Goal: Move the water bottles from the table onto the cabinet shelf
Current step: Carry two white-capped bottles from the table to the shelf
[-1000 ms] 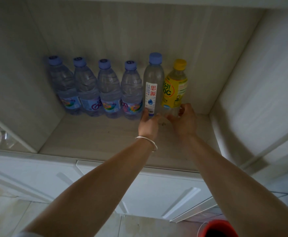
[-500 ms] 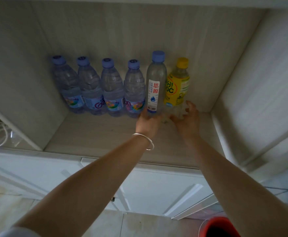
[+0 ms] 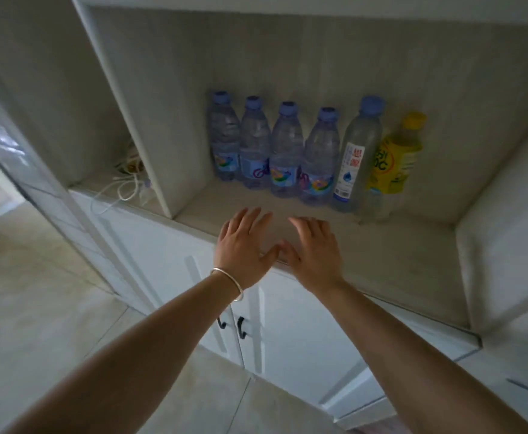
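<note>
Holding nothing, our left hand (image 3: 244, 249) and right hand (image 3: 311, 252) hover flat with fingers spread above the pale wooden cabinet shelf (image 3: 397, 261), thumbs nearly touching. Well apart, six clear plastic water bottles (image 3: 287, 151) stand in a row against the back wall.

Both hands, left (image 3: 244, 245) and right (image 3: 311, 249), outstretched, fingers spread, thumbs touching.
</note>
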